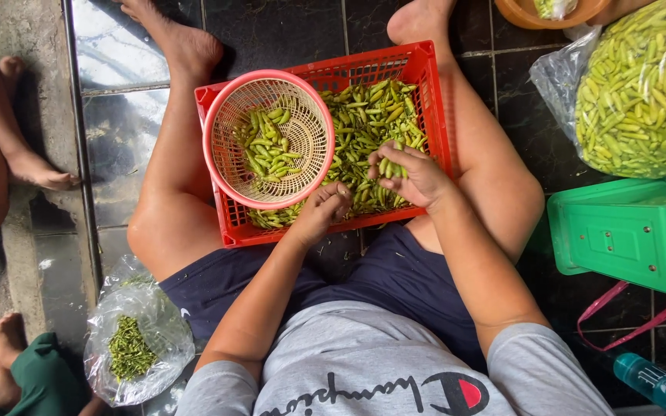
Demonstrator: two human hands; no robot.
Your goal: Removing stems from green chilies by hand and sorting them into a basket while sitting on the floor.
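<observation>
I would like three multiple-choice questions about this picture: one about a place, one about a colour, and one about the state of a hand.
1. Where does the round pink basket sit?
A. in the left part of the red crate
B. on the green box
C. on the clear bag

2. What colour is the box on the floor at the person's right?
A. blue
B. green
C. yellow

3. What is the right hand doing?
A. lying flat and empty
B. holding a bottle
C. holding a bunch of green chillies

Answers:
1 A, the basket rests inside the crate, on its left side, over the chillies.
2 B, its whole casing is green.
3 C, the fingers curl around several pods above the crate.
</observation>
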